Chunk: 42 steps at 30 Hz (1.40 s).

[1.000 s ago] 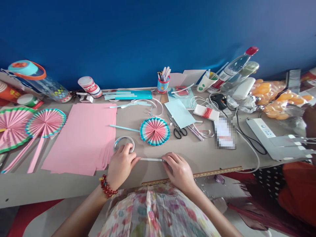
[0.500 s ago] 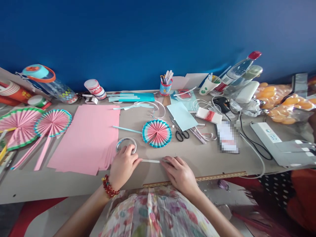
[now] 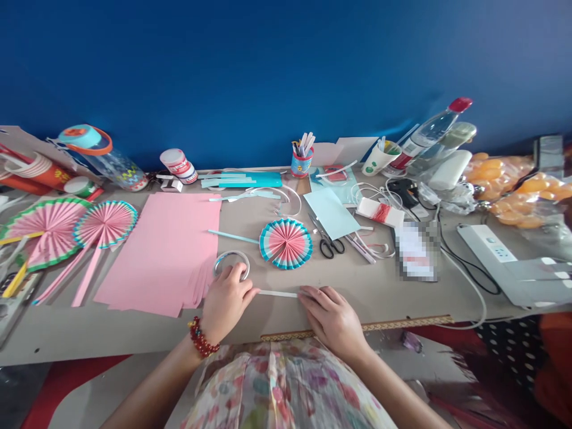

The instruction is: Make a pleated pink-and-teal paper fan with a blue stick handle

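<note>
My left hand (image 3: 226,307) is closed on a roll of tape (image 3: 231,255) that stands at the right edge of the pink paper. Between my two hands a thin white strip (image 3: 279,293) lies straight across the table, its left end under my left thumb. My right hand (image 3: 333,319) pinches the strip's other end against the tabletop, fingers together; that end is hidden. Just beyond the strip lies a round pleated fan (image 3: 286,243) in pink with blue edges, a light blue strip (image 3: 232,236) reaching left from it. Black-handled scissors (image 3: 331,245) rest right of the fan.
Pink paper sheets (image 3: 165,250) lie to the left, beside finished-looking pleated fans (image 3: 105,224). Light blue paper (image 3: 331,211), a phone (image 3: 416,250), a power strip (image 3: 489,250) and cables are on the right. A pen cup (image 3: 302,162) and bottles (image 3: 429,140) stand along the blue wall.
The whole view has shifted slightly to the right and down. The strip between my hands looks a little longer, with my right hand slightly farther from my left.
</note>
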### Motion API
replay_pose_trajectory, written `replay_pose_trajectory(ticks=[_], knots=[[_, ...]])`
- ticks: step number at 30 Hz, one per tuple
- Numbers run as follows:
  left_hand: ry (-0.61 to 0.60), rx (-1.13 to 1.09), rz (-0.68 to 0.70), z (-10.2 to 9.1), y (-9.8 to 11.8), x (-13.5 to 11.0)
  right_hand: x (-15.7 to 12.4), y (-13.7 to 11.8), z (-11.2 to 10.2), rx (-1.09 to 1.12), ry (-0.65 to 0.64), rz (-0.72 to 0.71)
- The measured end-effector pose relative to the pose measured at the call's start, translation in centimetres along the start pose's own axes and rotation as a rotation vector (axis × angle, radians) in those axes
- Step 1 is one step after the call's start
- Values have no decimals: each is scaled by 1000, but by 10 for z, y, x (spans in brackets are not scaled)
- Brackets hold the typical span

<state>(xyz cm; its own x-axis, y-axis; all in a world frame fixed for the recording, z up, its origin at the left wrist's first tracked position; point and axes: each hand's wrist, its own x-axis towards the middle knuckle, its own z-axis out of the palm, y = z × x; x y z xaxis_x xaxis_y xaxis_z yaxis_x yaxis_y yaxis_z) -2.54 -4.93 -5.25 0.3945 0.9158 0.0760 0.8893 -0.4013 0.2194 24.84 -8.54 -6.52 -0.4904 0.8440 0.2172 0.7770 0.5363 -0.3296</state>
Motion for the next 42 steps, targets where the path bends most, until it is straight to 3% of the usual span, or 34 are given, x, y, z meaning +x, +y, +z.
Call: replay_pose_trajectory(ticks=[18,23,27,42], knots=[[13,-8,-9,0,1,0,16,-9,3,-19,19,-58],[-5,-15,-16,0,1,1,42,-32,13,32,-96,-205],[-18,-17,-36,-2,3,1,54,-43,22,-22,-153,-239],[-37,-97,-73,-7,3,2,53,-40,36,-81,-35,-273]])
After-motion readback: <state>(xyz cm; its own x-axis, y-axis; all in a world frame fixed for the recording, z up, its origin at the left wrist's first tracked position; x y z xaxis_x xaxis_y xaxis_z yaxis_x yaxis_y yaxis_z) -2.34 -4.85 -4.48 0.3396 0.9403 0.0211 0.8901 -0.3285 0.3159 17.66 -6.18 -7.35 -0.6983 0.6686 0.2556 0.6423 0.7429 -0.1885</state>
